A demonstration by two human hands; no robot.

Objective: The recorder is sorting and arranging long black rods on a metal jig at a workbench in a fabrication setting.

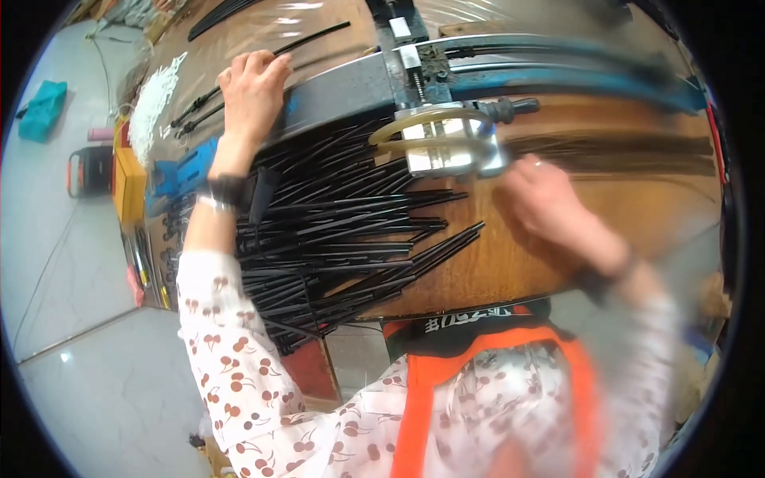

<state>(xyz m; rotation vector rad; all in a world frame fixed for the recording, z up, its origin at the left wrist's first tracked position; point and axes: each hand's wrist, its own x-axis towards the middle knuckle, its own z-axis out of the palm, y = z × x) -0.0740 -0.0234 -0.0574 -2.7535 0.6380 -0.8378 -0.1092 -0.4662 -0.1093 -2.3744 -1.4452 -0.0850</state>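
Note:
My left hand reaches over the grey metal rail with its fingers curled round a thin black rod. The rod passes under the fingers, and black fittings show at its left end. Motion blurs my right hand, whose fingers I cannot make out clearly. It is just right of a metal clamping fixture with a yellowish tube looped over it. Close by it lies a bundle of thin brown strands. A large pile of black rods spreads beneath my left forearm.
White small parts are heaped at the far left, near a yellow bin. A blue clamp-like part sits beside my left wrist. Along the back right run blue and metal rails. The wooden table's front edge touches my apron.

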